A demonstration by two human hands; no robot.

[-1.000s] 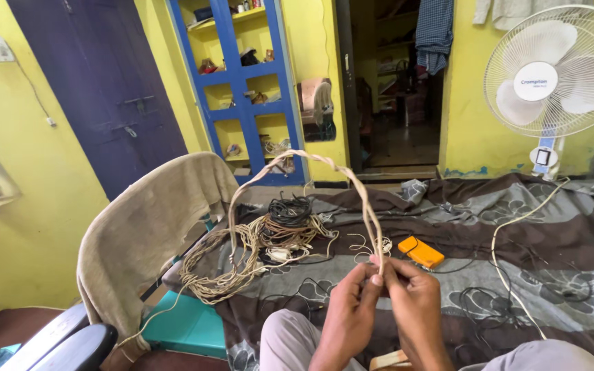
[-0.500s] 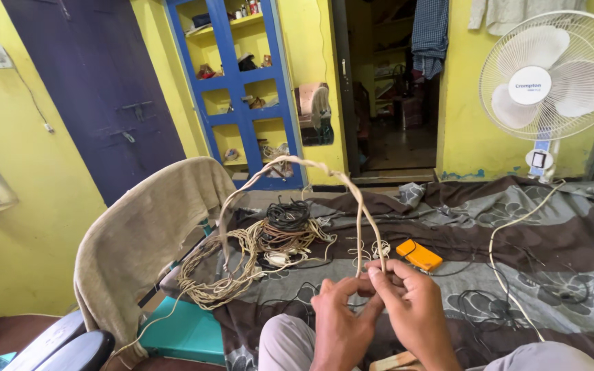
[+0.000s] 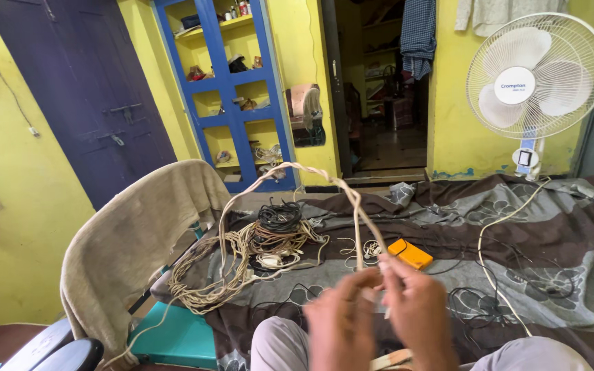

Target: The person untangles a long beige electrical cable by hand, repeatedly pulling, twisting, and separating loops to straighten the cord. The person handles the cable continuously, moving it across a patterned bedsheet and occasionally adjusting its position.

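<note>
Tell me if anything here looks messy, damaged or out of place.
A tangled heap of beige and black wires sprawls over the bed cover. One twisted beige cord arches up from it into both hands: left hand, right hand. No visible damage.

- White pedestal fan [image 3: 536, 75] at right, by the yellow wall.
- Blue shelf cabinet [image 3: 232, 89] ahead.
- Orange box [image 3: 410, 253] on the patterned bedsheet [image 3: 558, 227].
- Cloth-draped chair [image 3: 128, 240] at left.

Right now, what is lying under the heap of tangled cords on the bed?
The cord heap rests on a brown and grey patterned bedsheet. Its left end overhangs a teal surface. Whatever lies beneath the heap's middle is covered.
</note>
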